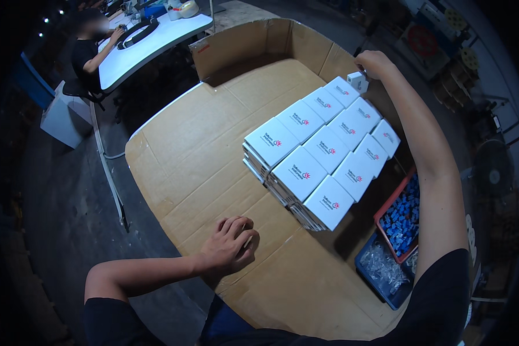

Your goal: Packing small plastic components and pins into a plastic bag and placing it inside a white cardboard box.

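Rows of flat white boxes [327, 148] with a red and dark print on their lids stand in stacks on the brown cardboard sheet [184, 167], right of centre. At the far end of these stacks, my right hand [373, 64] pinches a white box [357, 82], which is tilted. The hand hides part of that box. My left hand [232, 243] rests on the cardboard near its front left edge, apart from the boxes. Its fingers are loosely curled and a little apart, and nothing shows in them.
Beside my right forearm, a red bin [379, 218] holds small blue parts; a blue bin [360, 262] holds clear ones. A cardboard wall [242, 46] rises at the far edge. At the far left, a person [86, 55] sits at a white table [155, 49].
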The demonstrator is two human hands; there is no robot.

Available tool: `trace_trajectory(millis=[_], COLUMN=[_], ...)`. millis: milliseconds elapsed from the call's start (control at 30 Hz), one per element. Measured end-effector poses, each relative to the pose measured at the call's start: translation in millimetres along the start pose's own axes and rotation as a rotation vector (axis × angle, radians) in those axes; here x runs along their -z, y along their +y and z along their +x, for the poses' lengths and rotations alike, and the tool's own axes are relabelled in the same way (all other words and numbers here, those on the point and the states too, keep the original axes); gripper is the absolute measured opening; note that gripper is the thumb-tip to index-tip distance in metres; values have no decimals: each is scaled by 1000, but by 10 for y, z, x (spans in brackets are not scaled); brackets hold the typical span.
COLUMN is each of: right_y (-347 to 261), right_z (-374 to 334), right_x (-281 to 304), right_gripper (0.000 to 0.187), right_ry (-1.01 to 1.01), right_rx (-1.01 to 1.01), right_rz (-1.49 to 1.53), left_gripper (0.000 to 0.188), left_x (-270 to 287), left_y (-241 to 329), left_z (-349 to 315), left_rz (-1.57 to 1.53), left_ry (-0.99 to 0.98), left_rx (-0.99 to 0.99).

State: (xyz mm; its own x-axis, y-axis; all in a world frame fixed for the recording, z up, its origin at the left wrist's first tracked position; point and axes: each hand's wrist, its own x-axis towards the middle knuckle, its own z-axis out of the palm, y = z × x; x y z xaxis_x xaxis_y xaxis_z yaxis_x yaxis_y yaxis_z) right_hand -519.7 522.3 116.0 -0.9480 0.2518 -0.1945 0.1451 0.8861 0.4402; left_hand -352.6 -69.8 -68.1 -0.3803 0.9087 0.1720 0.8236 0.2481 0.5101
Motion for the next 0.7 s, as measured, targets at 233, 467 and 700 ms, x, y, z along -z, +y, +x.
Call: trace_trajectory(millis=[233,467,700], right_y=[134,18,-1109], right_z=[-1210,-3110,-5212], right_x=[577,942,664], right_gripper=[25,34,65], right_ry=[356,555,1063], right_rx=[-22,-61,-126], right_rz=[54,442,1383], left_gripper=[33,35,32], left_x=[21,-50,-178], left_y=[79,72,96], left_z=[-124,-150,-280], left_rz=[27,42,81], left_ry=[44,68,203], left_rx=[-41,-91,-135])
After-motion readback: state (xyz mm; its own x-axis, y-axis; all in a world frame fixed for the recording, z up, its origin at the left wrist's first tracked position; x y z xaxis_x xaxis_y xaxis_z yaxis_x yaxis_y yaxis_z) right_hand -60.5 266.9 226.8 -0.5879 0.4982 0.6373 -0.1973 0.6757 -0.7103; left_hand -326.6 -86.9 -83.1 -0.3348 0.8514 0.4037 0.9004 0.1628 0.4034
